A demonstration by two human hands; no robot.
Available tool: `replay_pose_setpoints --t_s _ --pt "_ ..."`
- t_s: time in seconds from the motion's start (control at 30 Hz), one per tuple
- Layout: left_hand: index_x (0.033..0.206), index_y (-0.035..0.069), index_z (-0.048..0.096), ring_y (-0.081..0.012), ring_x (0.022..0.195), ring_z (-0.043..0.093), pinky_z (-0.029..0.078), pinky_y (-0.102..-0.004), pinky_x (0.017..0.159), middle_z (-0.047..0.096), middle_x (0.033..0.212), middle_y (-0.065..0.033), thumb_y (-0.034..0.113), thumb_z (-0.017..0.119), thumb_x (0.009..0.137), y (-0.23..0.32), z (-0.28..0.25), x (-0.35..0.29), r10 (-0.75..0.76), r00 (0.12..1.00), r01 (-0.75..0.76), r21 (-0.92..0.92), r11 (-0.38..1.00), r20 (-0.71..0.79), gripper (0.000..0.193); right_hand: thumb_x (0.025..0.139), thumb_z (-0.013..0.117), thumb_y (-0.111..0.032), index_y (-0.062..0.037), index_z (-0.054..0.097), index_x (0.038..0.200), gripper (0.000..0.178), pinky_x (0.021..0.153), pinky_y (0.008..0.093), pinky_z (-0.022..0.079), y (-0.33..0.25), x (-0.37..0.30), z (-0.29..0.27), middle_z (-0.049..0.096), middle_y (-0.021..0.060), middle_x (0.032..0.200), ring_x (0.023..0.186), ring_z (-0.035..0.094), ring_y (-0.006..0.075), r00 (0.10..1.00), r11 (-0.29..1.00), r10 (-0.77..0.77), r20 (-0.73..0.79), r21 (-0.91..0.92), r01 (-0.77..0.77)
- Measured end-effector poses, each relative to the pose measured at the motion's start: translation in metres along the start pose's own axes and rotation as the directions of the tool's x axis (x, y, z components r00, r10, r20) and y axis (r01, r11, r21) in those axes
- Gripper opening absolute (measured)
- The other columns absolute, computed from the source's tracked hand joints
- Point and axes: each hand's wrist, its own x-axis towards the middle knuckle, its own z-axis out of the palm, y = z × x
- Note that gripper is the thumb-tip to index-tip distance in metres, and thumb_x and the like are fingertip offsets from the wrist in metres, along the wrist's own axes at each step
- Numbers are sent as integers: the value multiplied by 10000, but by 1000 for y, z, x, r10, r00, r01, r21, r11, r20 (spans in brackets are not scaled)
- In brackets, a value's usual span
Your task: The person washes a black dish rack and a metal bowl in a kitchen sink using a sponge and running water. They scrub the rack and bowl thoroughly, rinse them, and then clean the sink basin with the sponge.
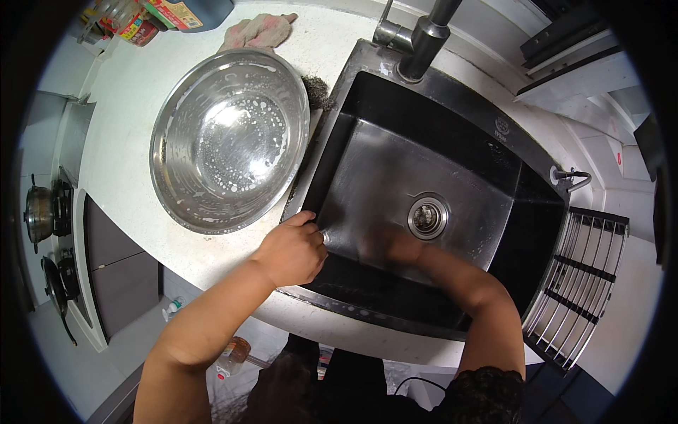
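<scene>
My left hand grips the near-left rim of the black sink, fingers curled over its edge. Inside the basin, my right hand is blurred with motion and presses low against the near part of the sink floor; whether it holds anything I cannot tell. The round metal drain lies just beyond it. A large steel bowl with soapy foam inside stands on the white counter left of the sink.
A dark faucet rises behind the sink. A pinkish cloth lies at the counter's back, with bottles nearby. A wire rack sits to the right. Pots stand on a stove far left.
</scene>
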Motion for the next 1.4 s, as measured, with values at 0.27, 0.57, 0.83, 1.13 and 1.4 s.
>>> replay_pose_setpoints --t_s 0.27,0.57,0.83,1.13,1.4 --pt "663 72 650 -193 807 600 397 -368 946 643 763 -39 180 633 719 1 -2 1 -10 1000 10 -32 999 3 123 918 455 -207 -126 523 1265 363 1034 352 365 79 30 -38 488 155 1307 1215 451 298 590 877 481 -648 364 -314" --pt "610 69 597 -234 695 594 444 -385 881 613 683 -54 138 599 705 -1 -4 1 6 970 -60 -213 975 -245 117 868 529 -189 -78 621 1075 252 922 409 429 -86 100 -15 612 132 1109 1021 574 309 848 774 -244 -471 432 462" --pt "591 53 567 -255 672 582 446 -394 882 588 656 -77 119 589 704 -1 -4 0 11 965 -74 -229 971 -262 133 875 482 -162 -43 590 964 184 786 458 467 -82 30 8 636 180 923 885 605 370 985 880 -170 12 451 146" --pt "604 29 562 -271 665 581 450 -403 870 585 667 -116 90 583 707 0 -6 2 16 955 -99 -270 958 -295 122 827 510 -85 -90 607 1071 262 788 403 476 -132 81 -8 636 175 962 896 609 327 995 789 -2 -101 611 63" --pt "684 12 575 -287 669 578 445 -424 868 583 687 -120 81 543 770 -3 -8 0 -14 943 -108 -343 933 -334 115 845 515 -121 -99 619 1077 254 820 396 473 -146 61 -42 641 167 987 938 611 320 989 666 -31 -142 735 126"
